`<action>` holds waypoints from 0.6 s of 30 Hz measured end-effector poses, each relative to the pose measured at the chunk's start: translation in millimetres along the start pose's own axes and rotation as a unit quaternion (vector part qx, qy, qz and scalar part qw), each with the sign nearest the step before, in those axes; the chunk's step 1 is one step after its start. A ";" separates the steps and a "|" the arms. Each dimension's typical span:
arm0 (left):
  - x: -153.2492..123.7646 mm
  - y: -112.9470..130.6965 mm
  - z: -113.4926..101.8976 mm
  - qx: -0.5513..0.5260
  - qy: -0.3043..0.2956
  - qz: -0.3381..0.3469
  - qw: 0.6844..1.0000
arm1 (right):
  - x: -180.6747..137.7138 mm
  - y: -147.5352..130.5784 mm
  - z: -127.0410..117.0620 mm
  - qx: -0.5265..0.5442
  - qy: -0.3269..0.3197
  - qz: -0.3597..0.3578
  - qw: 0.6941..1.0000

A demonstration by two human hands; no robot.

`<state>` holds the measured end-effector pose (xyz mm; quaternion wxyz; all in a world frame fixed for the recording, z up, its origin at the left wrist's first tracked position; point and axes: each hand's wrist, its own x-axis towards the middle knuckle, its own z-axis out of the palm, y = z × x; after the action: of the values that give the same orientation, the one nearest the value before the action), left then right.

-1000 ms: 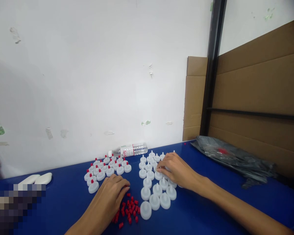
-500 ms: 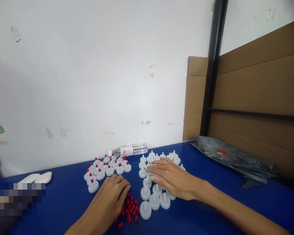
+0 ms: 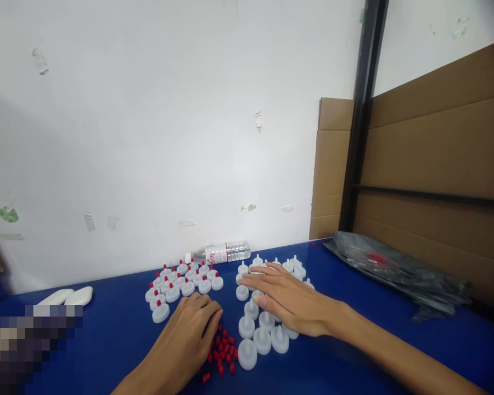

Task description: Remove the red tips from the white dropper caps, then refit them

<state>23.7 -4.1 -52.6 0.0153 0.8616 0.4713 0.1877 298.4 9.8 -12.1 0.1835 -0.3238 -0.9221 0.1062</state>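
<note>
My left hand [image 3: 193, 327] rests low over the blue table with its fingers curled down. Its fingertips are hidden, and whatever they may hold is out of sight. Beside and below it lies a loose pile of small red caps [image 3: 221, 351]. Over a group of white nozzle lids [image 3: 262, 340], my right hand [image 3: 288, 295] is spread flat with its fingers stretched leftward, covering some of them. These lids stand spout up, without red tips. Behind my left hand, several white lids with red caps on their spouts [image 3: 172, 292] stand grouped together.
A clear plastic bottle [image 3: 228, 253] lies against the wall. At the right are a grey plastic bag [image 3: 395, 274], cardboard sheets [image 3: 436, 142] and a dark metal post [image 3: 360, 120]. Two smooth white objects [image 3: 79, 296] lie at the left on the blue table [image 3: 111, 329].
The view has shifted slightly. My right hand's fingers reach a little farther left across the white lids. My left hand stays curled at the red caps.
</note>
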 end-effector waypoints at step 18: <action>7.9 -51.9 -52.9 0.158 0.058 -0.162 0.972 | 1.6 9.0 2.8 -0.051 0.069 -0.093 0.992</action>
<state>-32.1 23.2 -11.6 -0.1184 0.7531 0.6281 0.1558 301.0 17.6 -17.1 0.2392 -0.2519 -0.9375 0.0191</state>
